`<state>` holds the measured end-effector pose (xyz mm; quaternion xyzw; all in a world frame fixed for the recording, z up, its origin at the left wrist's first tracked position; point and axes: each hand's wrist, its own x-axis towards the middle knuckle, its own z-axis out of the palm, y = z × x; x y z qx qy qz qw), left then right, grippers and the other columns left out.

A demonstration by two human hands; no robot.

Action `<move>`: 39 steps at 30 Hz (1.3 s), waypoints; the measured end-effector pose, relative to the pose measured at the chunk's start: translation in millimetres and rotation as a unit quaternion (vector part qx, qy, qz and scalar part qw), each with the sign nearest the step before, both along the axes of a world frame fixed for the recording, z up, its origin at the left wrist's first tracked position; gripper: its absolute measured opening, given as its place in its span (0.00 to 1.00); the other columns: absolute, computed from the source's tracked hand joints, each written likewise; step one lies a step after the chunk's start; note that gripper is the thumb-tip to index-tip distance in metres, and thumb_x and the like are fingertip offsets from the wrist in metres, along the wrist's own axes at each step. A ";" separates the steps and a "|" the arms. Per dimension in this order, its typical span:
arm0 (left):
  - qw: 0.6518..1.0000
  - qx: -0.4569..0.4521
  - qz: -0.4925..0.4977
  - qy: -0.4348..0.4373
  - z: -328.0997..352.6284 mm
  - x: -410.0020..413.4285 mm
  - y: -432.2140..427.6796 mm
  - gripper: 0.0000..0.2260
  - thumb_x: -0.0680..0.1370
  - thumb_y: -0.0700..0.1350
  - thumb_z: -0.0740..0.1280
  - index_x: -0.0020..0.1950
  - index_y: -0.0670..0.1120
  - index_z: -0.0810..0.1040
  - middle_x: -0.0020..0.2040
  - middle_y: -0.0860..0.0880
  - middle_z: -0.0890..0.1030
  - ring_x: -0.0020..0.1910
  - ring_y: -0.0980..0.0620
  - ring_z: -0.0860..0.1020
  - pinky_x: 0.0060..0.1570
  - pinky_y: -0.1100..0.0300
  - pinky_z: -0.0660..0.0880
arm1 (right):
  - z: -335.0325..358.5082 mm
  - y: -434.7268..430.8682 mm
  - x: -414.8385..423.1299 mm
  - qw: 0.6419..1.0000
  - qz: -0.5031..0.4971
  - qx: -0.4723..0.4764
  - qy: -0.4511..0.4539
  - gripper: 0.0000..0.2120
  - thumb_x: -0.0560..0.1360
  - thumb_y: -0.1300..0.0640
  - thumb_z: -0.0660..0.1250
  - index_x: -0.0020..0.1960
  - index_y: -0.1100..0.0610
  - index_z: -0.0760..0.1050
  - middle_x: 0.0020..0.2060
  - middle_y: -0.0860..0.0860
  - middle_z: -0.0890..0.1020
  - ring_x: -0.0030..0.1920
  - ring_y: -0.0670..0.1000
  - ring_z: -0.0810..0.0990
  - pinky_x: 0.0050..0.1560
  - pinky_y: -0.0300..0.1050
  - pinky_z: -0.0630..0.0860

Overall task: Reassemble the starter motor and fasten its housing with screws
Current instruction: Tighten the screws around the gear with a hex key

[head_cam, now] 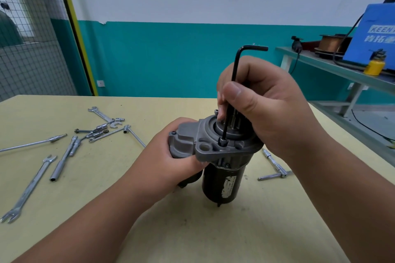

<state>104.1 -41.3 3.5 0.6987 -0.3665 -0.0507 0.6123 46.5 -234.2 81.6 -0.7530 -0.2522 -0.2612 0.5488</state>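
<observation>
The starter motor [222,179] stands upright on the yellow table [213,230], black body below and grey cast housing [205,149] on top. My left hand [171,162] grips the housing's left side and the solenoid part under it. My right hand [260,109] pinches the long shaft of a black L-shaped hex key [236,64]. The key's lower tip sits in a screw [222,142] on the housing's front flange. Its short arm points right above my hand.
Several wrenches, sockets and extension bars [70,147] lie scattered on the table's left. A T-handle bar [275,168] lies right of the motor. A bench with a blue machine [372,34] and a yellow oil can [375,65] stands at the right.
</observation>
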 end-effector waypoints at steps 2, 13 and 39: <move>1.000 -0.001 0.000 0.002 0.1 -0.2 -0.2 0.17 0.69 0.60 0.77 0.56 0.69 0.79 0.55 0.60 0.85 0.56 0.62 0.82 0.50 0.76 0.74 | 0.2 0.2 -1.2 1.000 0.000 -0.006 0.003 0.13 0.79 0.52 0.66 0.47 0.63 0.76 0.38 0.57 0.79 0.38 0.61 0.78 0.41 0.60 0.78; 1.000 0.007 0.004 0.002 -0.6 0.5 -0.1 0.18 0.68 0.62 0.76 0.56 0.68 0.79 0.55 0.59 0.85 0.56 0.61 0.83 0.52 0.75 0.74 | -1.3 0.5 -0.3 1.000 0.009 0.013 0.000 0.14 0.78 0.52 0.66 0.45 0.65 0.75 0.38 0.59 0.78 0.39 0.64 0.76 0.41 0.61 0.76; 1.000 0.015 0.011 -0.008 0.4 -0.4 0.0 0.18 0.67 0.63 0.76 0.55 0.72 0.78 0.55 0.63 0.85 0.56 0.66 0.81 0.49 0.79 0.72 | -0.5 -2.1 -3.9 0.999 0.029 0.018 0.036 0.12 0.80 0.51 0.61 0.51 0.48 0.84 0.42 0.52 0.82 0.43 0.54 0.81 0.45 0.53 0.78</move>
